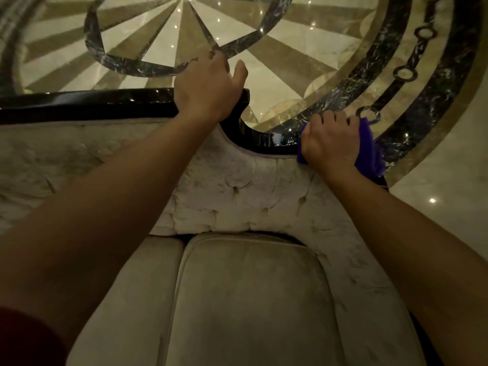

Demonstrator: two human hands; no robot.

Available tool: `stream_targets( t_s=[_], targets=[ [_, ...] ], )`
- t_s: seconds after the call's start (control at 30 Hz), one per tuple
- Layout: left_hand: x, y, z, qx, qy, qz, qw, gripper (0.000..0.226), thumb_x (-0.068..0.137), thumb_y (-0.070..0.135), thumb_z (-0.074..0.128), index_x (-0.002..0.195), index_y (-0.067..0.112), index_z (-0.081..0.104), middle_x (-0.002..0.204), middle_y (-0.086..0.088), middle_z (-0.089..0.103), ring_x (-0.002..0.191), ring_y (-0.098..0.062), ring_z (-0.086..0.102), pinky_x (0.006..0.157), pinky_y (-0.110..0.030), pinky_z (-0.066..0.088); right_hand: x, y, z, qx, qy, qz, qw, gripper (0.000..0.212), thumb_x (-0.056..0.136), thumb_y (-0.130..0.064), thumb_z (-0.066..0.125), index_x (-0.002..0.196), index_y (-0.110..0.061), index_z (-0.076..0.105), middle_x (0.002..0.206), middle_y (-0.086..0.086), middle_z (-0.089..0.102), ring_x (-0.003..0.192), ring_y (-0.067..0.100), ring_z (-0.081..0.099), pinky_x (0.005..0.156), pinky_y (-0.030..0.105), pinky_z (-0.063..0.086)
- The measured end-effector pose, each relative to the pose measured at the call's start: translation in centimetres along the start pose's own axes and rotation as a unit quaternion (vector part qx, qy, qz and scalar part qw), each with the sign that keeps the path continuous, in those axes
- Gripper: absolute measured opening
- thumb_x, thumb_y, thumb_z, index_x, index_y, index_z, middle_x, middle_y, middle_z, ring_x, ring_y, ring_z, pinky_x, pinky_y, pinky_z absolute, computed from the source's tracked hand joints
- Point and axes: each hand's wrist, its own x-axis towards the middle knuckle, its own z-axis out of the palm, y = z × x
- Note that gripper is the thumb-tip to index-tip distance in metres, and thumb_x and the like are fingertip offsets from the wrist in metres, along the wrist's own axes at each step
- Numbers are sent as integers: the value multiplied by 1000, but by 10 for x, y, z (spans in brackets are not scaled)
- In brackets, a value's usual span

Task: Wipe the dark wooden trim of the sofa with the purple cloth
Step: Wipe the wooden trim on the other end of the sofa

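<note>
The right hand (330, 140) is seen clenched around the purple cloth (368, 147), which is bunched in the fist and pressed onto the dark wooden trim (274, 140) at the lower, right-hand stretch of the sofa's back rail. The cloth is held wadded, presumably so that firm pressure can be put on the narrow curved edge. A pale glint is noted on the trim just left of the cloth; whether it is a reflection or a smear cannot be told.

The left hand (208, 89) is laid over the raised end of the trim (79, 104), fingers curled over the far side, thumb lifted; it grasps the rail, judged to be a brace while the person leans over the seat cushion (250, 299). The tufted backrest (237, 191) lies untouched between the arms. A patterned marble floor (163, 35) is seen beyond.
</note>
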Motion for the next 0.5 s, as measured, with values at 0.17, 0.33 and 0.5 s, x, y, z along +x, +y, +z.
stream_targets(
  t_s=[0.17, 0.33, 0.5],
  targets=[
    [0, 1, 1, 10, -6, 0, 1000, 56, 99, 55, 33, 130, 18, 62, 135, -10, 60, 116, -35, 61, 83, -43, 41, 5, -15, 3, 13, 1, -9, 1000, 39, 104, -28, 37, 103, -1, 64, 108, 25, 67, 98, 42, 59, 93, 53, 43],
    [3, 0, 4, 9, 11, -1, 1000, 55, 100, 55, 33, 122, 16, 64, 114, -9, 71, 96, -35, 68, 74, -39, 36, 10, -31, 6, 13, 7, -19, 1000, 37, 102, -27, 38, 99, -2, 66, 103, 23, 68, 95, 41, 60, 91, 50, 45],
    [-4, 0, 2, 19, 21, 27, 999, 61, 97, 56, 30, 74, 11, 66, 61, -1, 52, 60, -28, 57, 61, -34, 36, 10, -28, 10, 20, 8, -22, 1000, 40, 104, -29, 35, 105, -3, 65, 108, 22, 67, 100, 40, 58, 93, 50, 41]
  ],
)
